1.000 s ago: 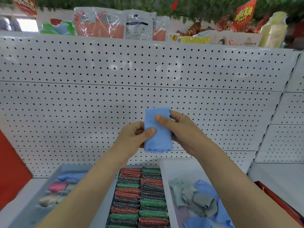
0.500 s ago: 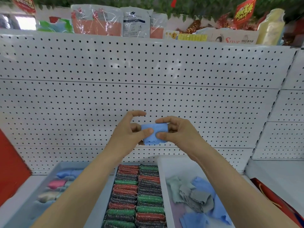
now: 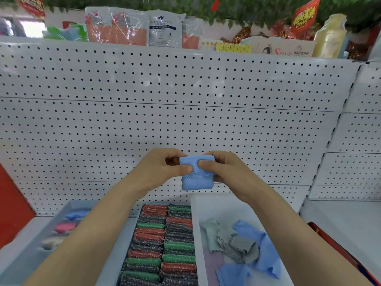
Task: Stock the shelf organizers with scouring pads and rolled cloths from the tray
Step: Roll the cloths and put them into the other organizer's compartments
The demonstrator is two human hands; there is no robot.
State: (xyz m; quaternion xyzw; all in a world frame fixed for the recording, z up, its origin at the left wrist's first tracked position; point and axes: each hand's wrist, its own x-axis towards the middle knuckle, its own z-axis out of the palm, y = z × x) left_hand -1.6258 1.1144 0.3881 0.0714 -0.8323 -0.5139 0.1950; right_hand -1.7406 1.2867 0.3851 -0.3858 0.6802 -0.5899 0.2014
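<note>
My left hand (image 3: pixel 158 170) and my right hand (image 3: pixel 226 172) both pinch a folded blue cloth (image 3: pixel 196 174) up in front of the white wall with holes (image 3: pixel 185 120), above the tray (image 3: pixel 195 223) of loose cloths and the rows of scouring pads (image 3: pixel 162 244).

Red "S…" script on the box (image 3: pixel 282 49) on the top shelf, rest blurred; white packet (image 3: pixel 165 28) print and red sign (image 3: pixel 305 16) characters too small to read.
</note>
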